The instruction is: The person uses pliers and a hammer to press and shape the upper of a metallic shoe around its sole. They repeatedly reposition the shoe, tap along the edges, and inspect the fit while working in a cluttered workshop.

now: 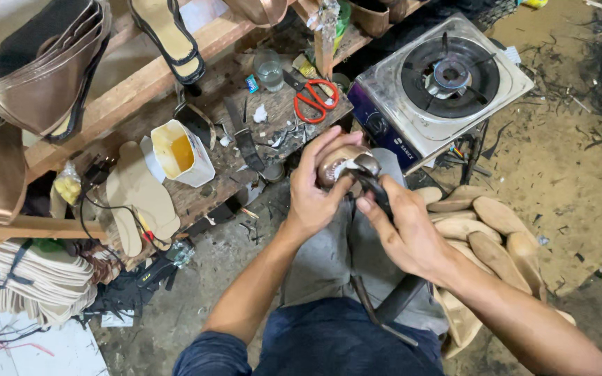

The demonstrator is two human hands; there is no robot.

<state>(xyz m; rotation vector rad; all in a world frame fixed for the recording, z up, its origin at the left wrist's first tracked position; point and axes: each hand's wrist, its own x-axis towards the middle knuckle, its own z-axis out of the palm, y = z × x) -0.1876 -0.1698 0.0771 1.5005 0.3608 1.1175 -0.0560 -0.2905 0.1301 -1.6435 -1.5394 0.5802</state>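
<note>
Left hand (pixel 311 191) is gripping a bronze shoe upper (pixel 336 163) over the lap, fingers wrapping it. Right hand (pixel 402 230) is pinching dark pliers (pixel 371 182) against its edge. Orange scissors (pixel 315 97) lying on the surface (pixel 203 188), stove (pixel 440 83) alongside.

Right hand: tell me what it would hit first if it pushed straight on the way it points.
The right hand points up-left; it would probably meet the bronze shoe piece in the left hand first.
</note>
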